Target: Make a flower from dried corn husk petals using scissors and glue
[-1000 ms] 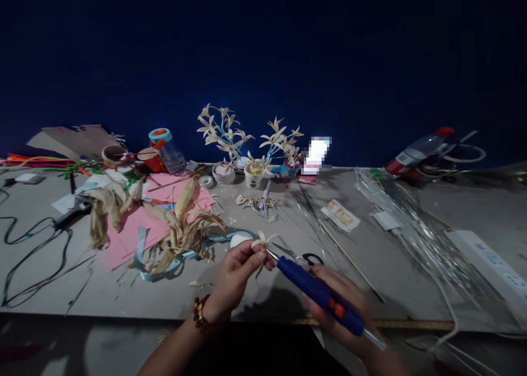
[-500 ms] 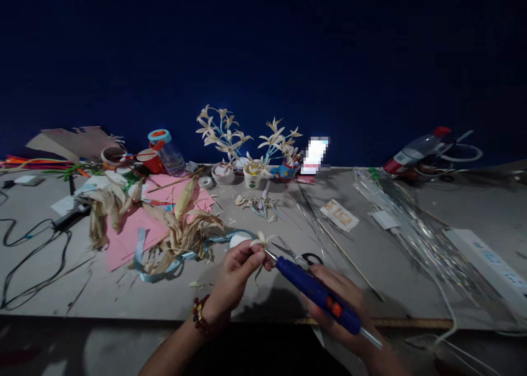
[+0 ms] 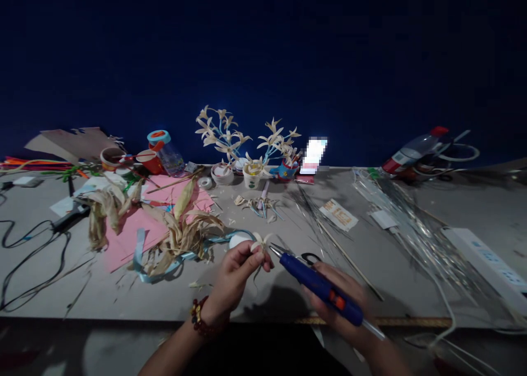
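My left hand (image 3: 242, 266) pinches a small pale flower (image 3: 261, 242) that looks made of dried corn husk, its petals spread above the fingertips. A thin strip dangles below the fingers. In my right hand (image 3: 341, 296) is a blue hot glue gun (image 3: 317, 282) with an orange-red switch and a clear glue stick at its back end. Its metal nozzle points left and stands slightly apart from the flower. Scissors (image 3: 310, 258) lie on the table, partly hidden behind the glue gun. Beyond my left hand sits a white round object (image 3: 240, 239).
Finished husk flowers (image 3: 224, 129) stand in cups at the back, near a lit phone (image 3: 313, 155). Husks (image 3: 181, 236) and pink paper (image 3: 138, 233) cover the left. Wires (image 3: 415, 239), a power strip (image 3: 486, 263) and a tilted bottle (image 3: 414, 152) are on the right.
The glue gun has drawn back a little to the right, so its nozzle has come away from the flower. My left hand stays nearly in place with the flower.
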Available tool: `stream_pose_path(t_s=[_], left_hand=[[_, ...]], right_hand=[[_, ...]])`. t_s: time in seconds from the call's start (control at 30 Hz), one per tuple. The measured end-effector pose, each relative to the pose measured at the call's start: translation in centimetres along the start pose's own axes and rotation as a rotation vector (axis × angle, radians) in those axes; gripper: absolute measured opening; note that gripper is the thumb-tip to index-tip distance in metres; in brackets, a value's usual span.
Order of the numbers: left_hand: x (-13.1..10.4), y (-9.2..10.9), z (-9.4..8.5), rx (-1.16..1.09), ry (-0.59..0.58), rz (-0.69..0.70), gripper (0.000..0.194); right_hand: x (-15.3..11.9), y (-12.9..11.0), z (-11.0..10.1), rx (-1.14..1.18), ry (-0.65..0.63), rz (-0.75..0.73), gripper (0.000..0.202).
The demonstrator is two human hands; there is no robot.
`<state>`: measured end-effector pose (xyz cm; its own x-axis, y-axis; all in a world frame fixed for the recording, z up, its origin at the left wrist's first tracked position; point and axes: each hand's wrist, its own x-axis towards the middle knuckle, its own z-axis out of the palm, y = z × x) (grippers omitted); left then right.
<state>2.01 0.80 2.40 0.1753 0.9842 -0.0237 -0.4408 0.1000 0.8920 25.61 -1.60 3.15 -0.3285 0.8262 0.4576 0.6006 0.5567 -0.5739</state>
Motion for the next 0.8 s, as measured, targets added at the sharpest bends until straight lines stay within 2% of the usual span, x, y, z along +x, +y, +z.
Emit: stream_pose_path(t_s=[0.13,0.23,0.33,0.5,0.67,0.8], left_hand=[[-0.1,0.3,0.1,0.002,0.008,-0.005,0.023],[-0.2,0.3,-0.1,-0.003,-0.005,-0.005,0.024],[-0.4,0.2,-0.7,-0.011,-0.037,0.012,0.025],[-0.6,0.3,-2.3,0.063,-0.069,-0.016,0.026],[-0.7,0.8,-3.2,0.083,0.035,0.010,0.029],[-1.1,2.4,-4.3,0.076,0.158,0.107,0.025]], right_hand=[[-0.7,1.2,-0.1,0.001,0.049,0.038,0.019],[-1.2,3.0,-0.3,-0.141,0.137,0.078,0.026],[-1.3,5.7,-1.0,-0.325,0.093,0.157,0.025],[-1.6,11.3,-3.6,-0.633,0.032,0.401,0.020],[-2.4,15.1,-5.2,-0.732,-0.068,0.498,0.029],[-3.0,16.9,-5.6,-0.770,-0.118,0.553,0.035]])
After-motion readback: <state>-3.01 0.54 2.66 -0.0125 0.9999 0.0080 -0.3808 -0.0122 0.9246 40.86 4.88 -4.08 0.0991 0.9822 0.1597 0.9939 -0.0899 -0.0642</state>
